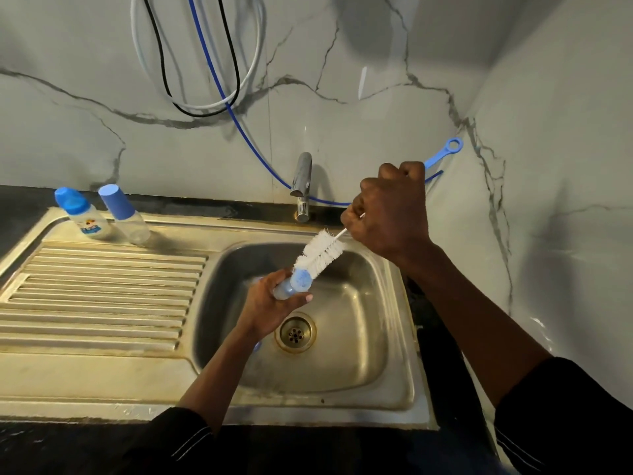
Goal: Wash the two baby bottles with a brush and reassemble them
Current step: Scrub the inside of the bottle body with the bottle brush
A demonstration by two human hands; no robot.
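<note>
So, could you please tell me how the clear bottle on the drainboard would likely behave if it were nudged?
The clear bottle looks empty, so probably light. It stands tall and narrow with a big blue cap on top, so it may tip easily. Its round body would likely roll on the steel drainboard.

Steel drainboard [102,296] in dark worktop [20,214]; far left of the left hand [267,306], labelled bottle [84,217] beside clear bottle [126,216], both standing.
</note>
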